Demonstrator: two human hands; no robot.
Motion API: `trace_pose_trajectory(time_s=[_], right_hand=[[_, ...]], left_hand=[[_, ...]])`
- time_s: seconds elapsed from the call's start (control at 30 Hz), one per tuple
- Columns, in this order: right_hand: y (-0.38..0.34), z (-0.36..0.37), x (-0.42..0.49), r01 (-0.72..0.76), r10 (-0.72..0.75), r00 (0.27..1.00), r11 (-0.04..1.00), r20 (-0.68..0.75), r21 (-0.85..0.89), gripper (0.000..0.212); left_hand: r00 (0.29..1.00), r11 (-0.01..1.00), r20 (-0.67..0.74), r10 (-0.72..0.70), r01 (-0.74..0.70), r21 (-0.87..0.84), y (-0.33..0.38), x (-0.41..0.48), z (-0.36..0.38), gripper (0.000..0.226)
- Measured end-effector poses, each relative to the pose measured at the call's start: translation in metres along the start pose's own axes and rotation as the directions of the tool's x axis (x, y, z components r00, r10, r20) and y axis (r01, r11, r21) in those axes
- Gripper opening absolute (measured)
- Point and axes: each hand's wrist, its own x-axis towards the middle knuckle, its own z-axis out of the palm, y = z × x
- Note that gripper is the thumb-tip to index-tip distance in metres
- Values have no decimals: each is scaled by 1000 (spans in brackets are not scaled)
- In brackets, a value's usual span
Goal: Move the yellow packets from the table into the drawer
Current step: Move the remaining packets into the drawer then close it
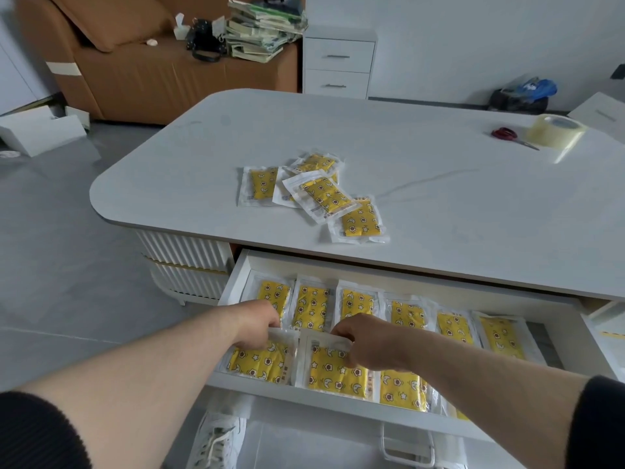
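Head view: both hands working inside the open drawer [304,399], yellow packets lying in two places.

The left hand [258,324] is pinching the top edge of a front-row packet [258,363] at the drawer's left end. The right hand [363,341] is gripping the top edge of the neighbouring packet [334,374] just beside it, fingers curling over the clear wrapper. A third packet [402,390] is lying to their right along the front wall. A back row of packets [407,314] is sitting side by side behind the hands. A loose pile of packets [316,194] is resting on the table [439,204] above the drawer, several overlapping, well apart from both hands. Red-handled scissors [507,134] and a tape roll [556,130] are lying near the table's far right edge. A brown sofa [135,69] beyond is carrying a stack of books [263,28].
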Motion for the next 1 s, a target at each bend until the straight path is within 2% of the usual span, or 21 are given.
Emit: trace_pose_trajectory(time_s=[0.27, 0.43, 0.7, 1.0], right_hand=[[0, 9, 5, -7, 3, 999, 995, -45, -95, 36], [-1, 12, 9, -33, 14, 995, 982, -103, -185, 29], [-3, 22, 12, -51, 4, 985, 963, -172, -266, 49], [-5, 34, 21, -60, -39, 957, 943, -289, -327, 37]], left_hand=[[1000, 999, 25, 2, -3, 50, 8, 1, 1, 25], [996, 988, -85, -7, 20, 153, 8, 0, 2, 23], [985, 987, -175, -4, 32, 159, 8, -3, -2, 30], [986, 991, -168, -4, 26, 129, 4, 1, 6, 39]])
